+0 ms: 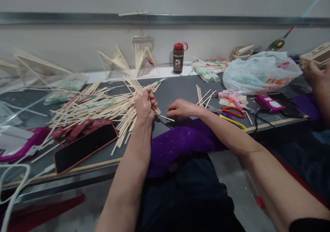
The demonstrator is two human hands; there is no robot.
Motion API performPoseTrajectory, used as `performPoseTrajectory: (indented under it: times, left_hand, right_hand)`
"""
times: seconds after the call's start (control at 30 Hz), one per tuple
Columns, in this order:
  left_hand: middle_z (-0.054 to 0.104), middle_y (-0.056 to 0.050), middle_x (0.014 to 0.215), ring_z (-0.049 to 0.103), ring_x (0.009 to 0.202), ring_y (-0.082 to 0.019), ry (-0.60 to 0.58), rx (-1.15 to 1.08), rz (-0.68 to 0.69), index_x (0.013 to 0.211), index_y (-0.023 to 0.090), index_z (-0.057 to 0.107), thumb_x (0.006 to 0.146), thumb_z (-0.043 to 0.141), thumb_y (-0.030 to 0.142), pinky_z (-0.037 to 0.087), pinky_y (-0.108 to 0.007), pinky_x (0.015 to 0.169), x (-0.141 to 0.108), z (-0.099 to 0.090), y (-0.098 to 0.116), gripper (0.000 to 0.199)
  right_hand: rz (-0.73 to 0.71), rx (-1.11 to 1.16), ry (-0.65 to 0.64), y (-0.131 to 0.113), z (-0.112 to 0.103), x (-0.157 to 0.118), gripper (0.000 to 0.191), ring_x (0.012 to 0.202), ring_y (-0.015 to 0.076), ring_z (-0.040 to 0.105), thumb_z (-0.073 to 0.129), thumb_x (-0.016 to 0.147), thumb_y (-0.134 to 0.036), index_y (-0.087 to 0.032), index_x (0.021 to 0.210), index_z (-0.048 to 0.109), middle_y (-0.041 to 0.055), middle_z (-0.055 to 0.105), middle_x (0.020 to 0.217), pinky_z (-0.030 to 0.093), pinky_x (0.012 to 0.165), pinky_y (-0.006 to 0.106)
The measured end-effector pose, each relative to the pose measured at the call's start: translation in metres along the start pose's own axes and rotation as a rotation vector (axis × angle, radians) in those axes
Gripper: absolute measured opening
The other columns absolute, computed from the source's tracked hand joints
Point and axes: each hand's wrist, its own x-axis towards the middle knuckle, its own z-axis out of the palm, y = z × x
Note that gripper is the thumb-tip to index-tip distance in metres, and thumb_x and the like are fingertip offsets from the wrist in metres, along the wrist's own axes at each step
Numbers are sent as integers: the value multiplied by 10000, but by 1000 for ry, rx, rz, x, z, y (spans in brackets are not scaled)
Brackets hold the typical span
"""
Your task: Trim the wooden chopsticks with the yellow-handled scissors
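Observation:
My left hand (145,105) is closed around thin wooden sticks, over the right end of a large loose pile of sticks (113,105). One wooden stick (166,117) points out from below it to the right. My right hand (182,109) is to the right of it, fingers curled and fingertips together close to that stick's end. I cannot make out whether they pinch it. Under my right forearm lies a purple cloth (180,141). A few more sticks (203,96) lie just beyond my right hand.
Stick structures (116,60) stand along the wall near a red-capped bottle (177,58). A phone (86,148) lies at the front left edge. Scissors (233,111), a pink glue gun (232,98) and a plastic bag (260,72) are at right. Another person's hand (316,74) holds a wooden structure.

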Motion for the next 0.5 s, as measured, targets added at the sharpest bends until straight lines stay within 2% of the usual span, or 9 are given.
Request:
performPoseTrajectory:
  times: [0.07,0.13,0.27,0.37,0.5]
  left_hand:
    - [474,74,558,375,377,-32,-38,8,4,815,173,543,935,549,269,325,-159,397,1,-1,-2,154]
    - [487,67,562,386,382,-38,-60,14,33,813,173,555,922,571,285,336,-166,397,1,-1,-4,157]
    - [489,59,572,396,396,-43,-33,-8,138,823,182,568,934,563,271,347,-176,408,1,-3,0,143]
    - [452,60,553,358,390,-46,-5,-104,151,800,181,555,999,433,221,326,-177,401,0,-4,9,236]
    - [354,53,506,276,388,-40,-271,-223,32,773,153,584,1030,323,197,279,-144,362,-8,1,20,369]
  right_hand:
    - [1,-99,-6,-3,5,5,352,546,93,505,544,892,-445,-140,781,679,-8,598,623,333,554,225]
    - [-4,-212,-14,-7,12,11,352,586,102,501,574,874,-478,-152,800,686,0,618,660,306,557,229]
    - [-32,-407,22,-17,22,18,222,715,128,574,577,889,-353,-180,919,713,37,711,840,293,578,239]
    - [-52,-541,51,-18,20,18,247,828,161,635,509,933,-330,-221,995,722,64,742,978,318,593,245]
    - [11,-703,146,-13,5,25,311,993,223,655,408,973,-265,-203,1009,710,107,723,1106,400,698,283]
